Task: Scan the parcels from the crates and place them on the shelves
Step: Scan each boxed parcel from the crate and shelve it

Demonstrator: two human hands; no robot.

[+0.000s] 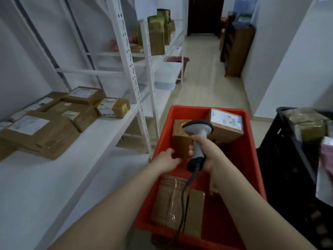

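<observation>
Directly ahead, brown parcel point(180, 141): it sits in the far half of the red crate, at 12 o'clock from the left hand and 10 o'clock from the right. Its long axis runs 12 to 6 in the view. It seems to stand on end, though its base is hidden.
Left hand point(167, 159): the nearer of the two. Fingers curl over the parcel's near-left edge with the thumb on the front face, a light hold by the look of it.
Right hand point(205, 152): wrapped firmly round the scanner's grip, fingers closed.
Scanner point(197, 128): grey plastic, pistol-shaped, with a wide oval head pointing to 12 o'clock over the parcel's top right corner. Its black cable point(185, 195) trails to 6 o'clock.
Red crate point(250, 159): smooth moulded plastic, rectangular and straight-walled.
Labelled parcel point(226, 125): a plain cardboard box, tilted, white label uppermost, at 1 o'clock just beside the scanner head.
Flat parcel point(169, 201): lies at 6 o'clock between the forearms, cardboard under glossy clear tape.
Shelf point(54, 177): white painted metal at 9 o'clock, with stacked cardboard parcels point(45, 132) at 10 o'clock.
Black crate point(288, 159): dark lattice plastic at 3 o'clock.
Next move, as a judgement: no label shows on the brown parcel's visible face, so the left hand likely has to lift and turn it under the scanner head.
</observation>
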